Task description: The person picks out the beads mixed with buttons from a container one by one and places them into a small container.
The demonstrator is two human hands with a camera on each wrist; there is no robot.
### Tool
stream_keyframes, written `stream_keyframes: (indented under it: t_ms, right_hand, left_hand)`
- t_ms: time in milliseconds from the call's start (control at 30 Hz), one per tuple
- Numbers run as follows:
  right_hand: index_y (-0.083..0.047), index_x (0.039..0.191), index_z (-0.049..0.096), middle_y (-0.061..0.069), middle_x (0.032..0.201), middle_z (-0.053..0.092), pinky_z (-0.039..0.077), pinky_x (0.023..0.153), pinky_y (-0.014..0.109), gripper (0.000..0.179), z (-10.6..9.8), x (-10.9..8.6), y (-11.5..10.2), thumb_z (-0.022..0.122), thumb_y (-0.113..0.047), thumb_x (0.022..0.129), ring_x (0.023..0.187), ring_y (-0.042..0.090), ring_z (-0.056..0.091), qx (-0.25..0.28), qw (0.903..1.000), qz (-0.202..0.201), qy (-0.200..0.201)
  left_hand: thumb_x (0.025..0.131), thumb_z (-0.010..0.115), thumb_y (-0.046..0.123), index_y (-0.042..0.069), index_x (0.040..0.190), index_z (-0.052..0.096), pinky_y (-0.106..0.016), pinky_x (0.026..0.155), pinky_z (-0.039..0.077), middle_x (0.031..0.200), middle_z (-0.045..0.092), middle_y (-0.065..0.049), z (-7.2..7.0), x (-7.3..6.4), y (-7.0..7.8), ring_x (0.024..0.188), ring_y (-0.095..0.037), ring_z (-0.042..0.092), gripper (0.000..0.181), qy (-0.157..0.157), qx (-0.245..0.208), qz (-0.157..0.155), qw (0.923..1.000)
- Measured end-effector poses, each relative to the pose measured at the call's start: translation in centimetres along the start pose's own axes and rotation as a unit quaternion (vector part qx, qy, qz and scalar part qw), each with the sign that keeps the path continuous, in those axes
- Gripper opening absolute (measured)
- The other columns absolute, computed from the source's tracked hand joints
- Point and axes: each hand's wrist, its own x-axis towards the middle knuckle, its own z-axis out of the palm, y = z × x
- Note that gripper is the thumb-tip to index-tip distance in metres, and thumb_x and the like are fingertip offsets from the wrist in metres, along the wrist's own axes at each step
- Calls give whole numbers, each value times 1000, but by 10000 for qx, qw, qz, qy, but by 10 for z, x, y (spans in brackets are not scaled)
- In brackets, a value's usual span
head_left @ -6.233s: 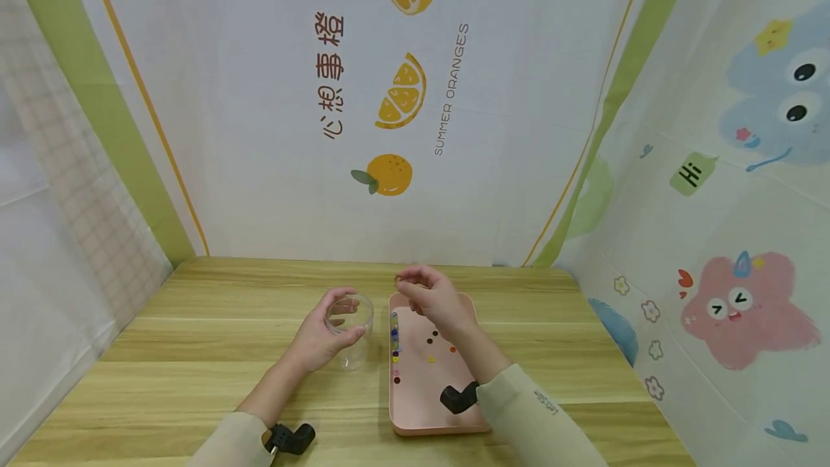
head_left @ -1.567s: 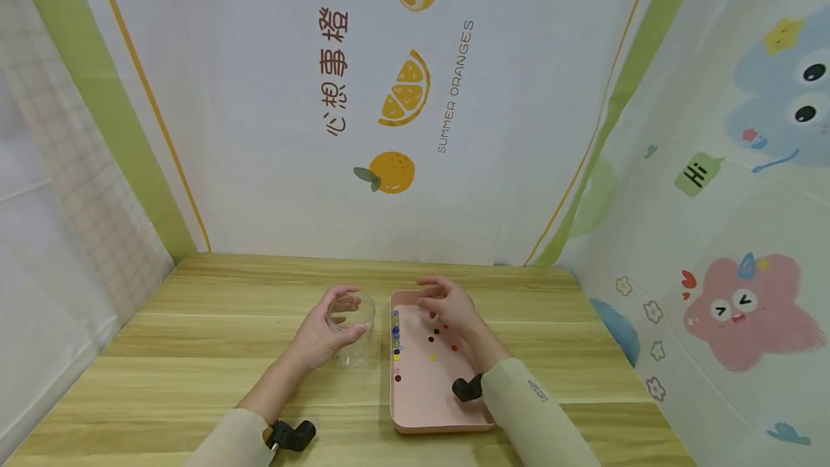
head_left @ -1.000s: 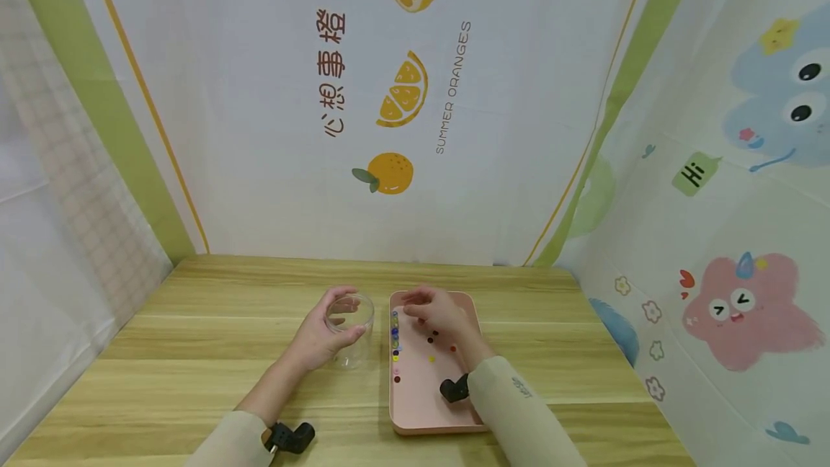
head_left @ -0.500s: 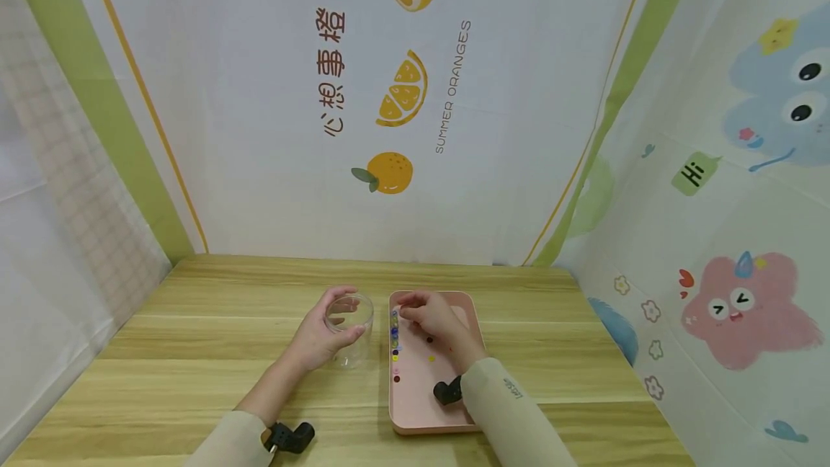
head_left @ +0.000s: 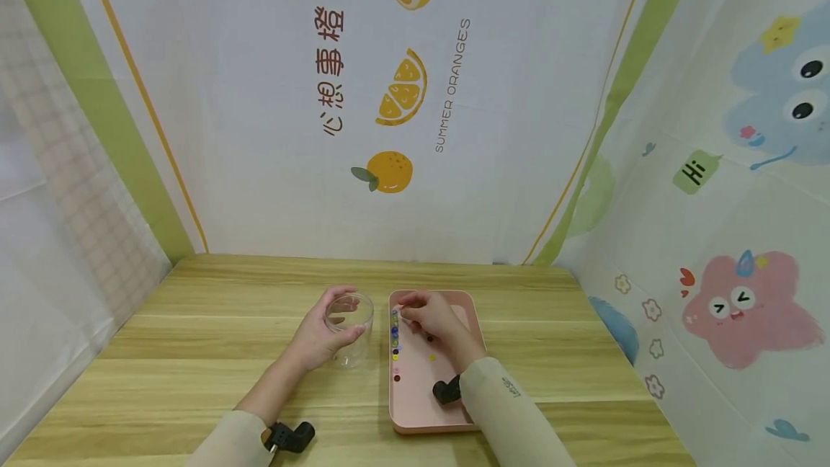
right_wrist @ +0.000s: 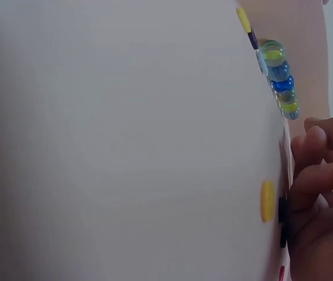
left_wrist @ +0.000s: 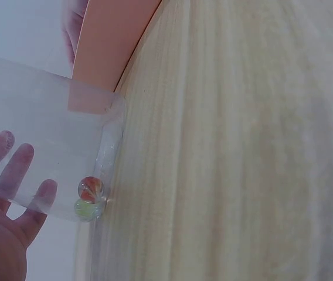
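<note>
The tray (head_left: 418, 408) lies on the table (head_left: 194, 359), just right of the jar (head_left: 354, 350), with marbles (head_left: 394, 331) along its left side.

right hand (right_wrist: 322, 199): cut by right edge of right wrist view, whether it pinches anything cannot be told | clear plastic cylindrical jar (left_wrist: 49, 111): mouth cut off, left wrist view | pink rectangular tray (head_left: 418, 409): right side partly behind beige sleeve (head_left: 506, 406) | small yellow disc (right_wrist: 267, 201): blurred

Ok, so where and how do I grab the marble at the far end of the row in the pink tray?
Pinch the far-end marble just above its middle, probably best from above and the right: it is round, a neighboring marble crowds its near side, and the pink tray's left wall runs close along its left.
</note>
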Motion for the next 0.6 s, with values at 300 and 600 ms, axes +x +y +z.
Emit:
stream_keyframes:
  t_ms: [300,600]
  right_hand:
    - [-11,124,76,1,73,63,40,47,25,20,3,0,1,73,-15,105,55,13,51,129,9999,93,-33]
    - [-9,121,78,1,68,63,40,44,24,17,10,2,1,73,-10,104,51,11,50,174,9998,41,65]
  left_hand:
    - [96,84,17,15,153,51,-69,114,48,147,64,-28,0,0,-1,137,-47,61,66,-16,-4,5,10000]
    - [96,84,16,16,153,52,-69,114,48,147,64,-28,-1,0,-1,137,-45,61,66,-13,-19,-8,10000]
